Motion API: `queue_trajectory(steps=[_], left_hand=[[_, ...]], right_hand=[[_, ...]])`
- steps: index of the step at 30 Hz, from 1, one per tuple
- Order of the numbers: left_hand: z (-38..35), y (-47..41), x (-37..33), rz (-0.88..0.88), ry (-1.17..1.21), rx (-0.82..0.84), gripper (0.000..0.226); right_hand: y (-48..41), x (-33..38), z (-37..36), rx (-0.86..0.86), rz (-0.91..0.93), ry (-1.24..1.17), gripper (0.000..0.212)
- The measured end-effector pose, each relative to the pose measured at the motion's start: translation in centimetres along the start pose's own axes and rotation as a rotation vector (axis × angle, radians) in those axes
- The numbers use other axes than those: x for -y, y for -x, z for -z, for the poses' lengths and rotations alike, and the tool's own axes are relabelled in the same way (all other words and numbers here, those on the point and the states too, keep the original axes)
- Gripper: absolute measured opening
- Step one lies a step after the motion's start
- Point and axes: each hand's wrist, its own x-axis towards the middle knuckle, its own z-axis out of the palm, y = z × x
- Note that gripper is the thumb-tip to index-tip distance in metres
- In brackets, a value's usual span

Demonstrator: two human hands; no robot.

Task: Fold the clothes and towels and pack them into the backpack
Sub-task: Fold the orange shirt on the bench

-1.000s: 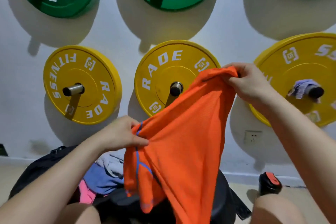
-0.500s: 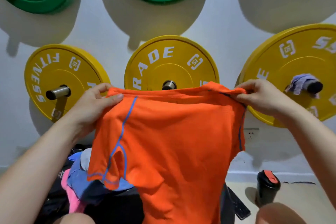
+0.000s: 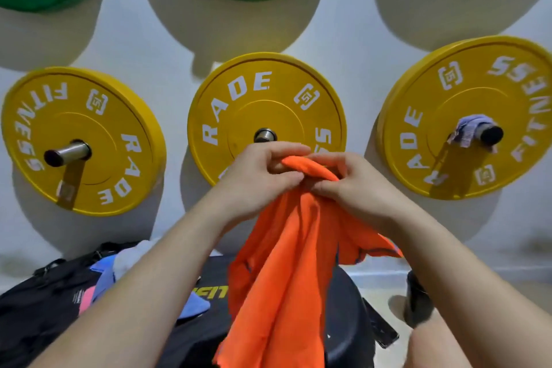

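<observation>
**Shirt pinched at one point, loose below**

Yellow weight plates (image 3: 83, 140) hang on the white wall behind your hands, with green ones above. Down and to the left of your left hand (image 3: 257, 176), the black backpack (image 3: 38, 305) lies with pink, blue and white clothes (image 3: 104, 275) heaped against it. Your left hand is closed, fingers and thumb pinching the top edge of the orange shirt (image 3: 286, 263); your right hand (image 3: 355, 185), touching it, is closed on the same bunched edge. Below both hands the shirt hangs in loose folds over a black round worktop (image 3: 346, 317).

With both corners gathered at one point, I judge the halves may not line up, giving a crooked fold. A hanging sleeve could tuck inside, and easing either pinch would likely drop the slippery fabric.
</observation>
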Motion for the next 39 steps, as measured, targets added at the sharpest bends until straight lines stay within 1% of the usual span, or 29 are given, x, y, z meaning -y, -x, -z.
queue_trajectory(steps=[1,2,3,4,5,6,7,8,9,10,11,12,14,16,17,19,21,22,23,24,26,27,29,31,33,35,37,39], left_hand=[[0.3,0.2,0.5,-0.025,-0.015,-0.075,0.048],[0.6,0.8,1.2,-0.042,-0.040,-0.133,0.057],[0.8,1.8,2.1,-0.038,-0.066,-0.131,0.072],[0.5,3.1,3.4,0.017,-0.054,-0.058,0.088],[-0.2,4.6,4.6,0.102,-0.034,0.053,0.095],[-1.4,6.2,5.8,0.181,-0.062,0.160,0.091],[-2.4,7.5,7.0,0.243,-0.164,0.211,0.075],[-3.1,8.3,8.0,0.278,-0.273,0.194,0.053],[-3.2,8.8,8.8,0.293,-0.308,0.153,0.034],[-2.9,9.3,9.2,0.295,-0.257,0.114,0.023],[-2.2,9.4,9.2,0.316,-0.147,0.075,0.018],[-1.3,9.5,8.8,0.345,-0.012,0.015,0.019],[0.9,9.5,7.6,0.381,0.189,-0.173,0.024],[3.1,9.3,5.5,0.347,0.277,-0.337,0.032],[4.1,9.2,4.2,0.308,0.279,-0.378,0.031],[5.9,9.1,1.8,0.201,0.283,-0.416,0.028],[7.4,9.4,0.0,0.094,0.297,-0.386,0.016],[8.0,9.6,-0.8,0.062,0.304,-0.361,0.011],[8.5,9.7,-1.5,0.040,0.313,-0.334,0.011],[9.0,9.7,-2.1,0.021,0.318,-0.316,0.018],[9.9,9.3,-2.7,0.014,0.288,-0.327,0.042],[10.3,8.9,-2.7,0.022,0.260,-0.343,0.047],[11.0,7.8,-1.6,0.050,0.155,-0.390,0.041],[11.6,6.6,1.1,0.089,0.005,-0.390,0.029],[11.8,5.3,5.3,0.143,-0.141,-0.334,0.026],[11.5,3.9,10.9,0.215,-0.355,-0.222,0.028],[10.8,2.7,18.1,0.288,-0.611,-0.096,0.031],[10.1,1.6,26.3,0.390,-0.797,-0.016,0.030]], right_hand=[[0.0,-0.3,0.4,-0.031,-0.029,-0.004,0.030],[0.0,-0.3,0.7,-0.049,-0.047,-0.035,0.028],[0.0,0.0,1.0,-0.070,-0.049,-0.073,0.029],[0.0,0.4,1.3,-0.080,-0.035,-0.118,0.032],[0.0,1.0,1.5,-0.081,-0.009,-0.153,0.035],[-0.1,1.8,1.7,-0.082,0.026,-0.163,0.037],[-0.1,2.5,2.0,-0.095,0.060,-0.144,0.037],[-0.1,3.0,2.4,-0.123,0.091,-0.120,0.037],[0.0,3.5,3.0,-0.165,0.120,-0.097,0.037],[0.1,3.9,3.6,-0.218,0.147,-0.075,0.038],[0.4,4.2,4.4,-0.288,0.173,-0.043,0.039],[0.6,4.3,5.3,-0.363,0.191,-0.001,0.038],[1.1,4.1,6.9,-0.493,0.201,0.121,0.029],[2.0,3.8,8.2,-0.584,0.196,0.271,0.019],[2.6,3.7,8.6,-0.623,0.191,0.327,0.019],[3.9,3.6,9.2,-0.679,0.190,0.414,0.019],[5.1,3.6,9.4,-0.708,0.189,0.460,0.019],[5.5,3.7,9.5,-0.712,0.176,0.447,0.024],[5.8,3.9,9.5,-0.710,0.158,0.406,0.032],[5.9,4.2,9.6,-0.702,0.130,0.348,0.037],[5.5,4.3,10.2,-0.680,0.063,0.241,0.040],[5.1,4.2,10.4,-0.659,0.027,0.214,0.040],[3.9,3.6,10.3,-0.577,-0.013,0.197,0.040],[2.3,1.8,9.2,-0.494,-0.059,0.230,0.039],[0.4,-2.1,7.2,-0.417,-0.153,0.340,0.033],[-1.5,-8.1,4.2,-0.303,-0.285,0.417,0.033],[-3.4,-15.0,0.7,-0.171,-0.408,0.464,0.033],[-5.0,-21.8,-3.1,-0.058,-0.506,0.487,0.033]])
